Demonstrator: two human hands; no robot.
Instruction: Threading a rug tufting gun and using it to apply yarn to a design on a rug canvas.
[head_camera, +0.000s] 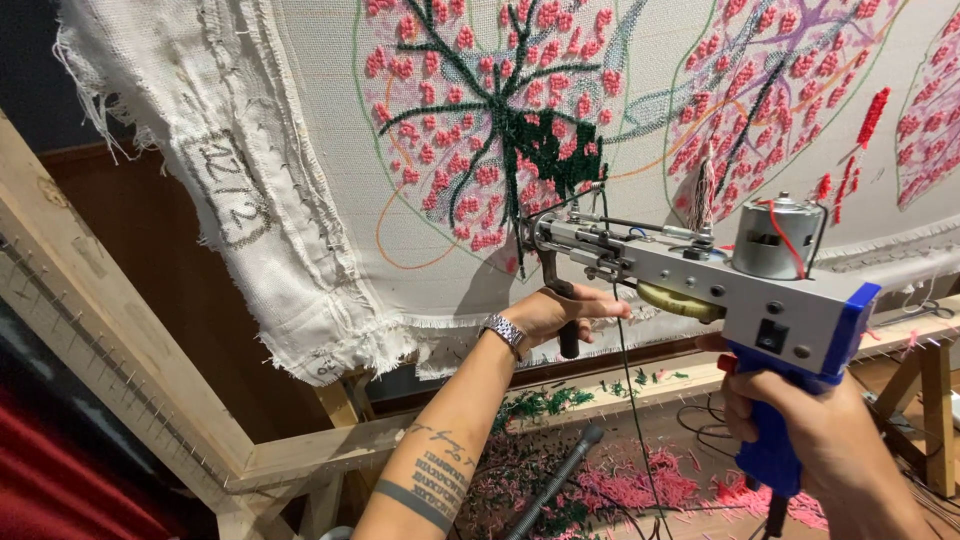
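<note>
Two hands grip one tufting gun (700, 285), a grey metal body with a blue pistol grip and a silver motor (778, 236) on top. The right hand (815, 425) is wrapped shut around the blue grip at the lower right of the view. The left hand (555, 312) is closed around the black front handle (566, 318) under the gun's nose, fingers curled over it; one metal watch (505, 331) sits on that wrist, and tattoos mark the forearm. The gun's needle end touches the stretched white backing cloth (330, 200) at the lower edge of a dark green tufted patch (545, 150).

Three rounded motifs show on the cloth, each outlined in thin coloured lines and dotted with many pink tufts: one complete at centre (470, 120), one to its right (770, 90), and one cut off by the right edge (930, 130). The central one carries dark green branching lines. One loose red yarn strand (872, 118) hangs near the right motif.

The cloth is stretched on one wooden frame (110, 330), with rows of small nails along its left beam. Below, pink and green yarn clippings (620, 485) litter the floor, too many to count.
</note>
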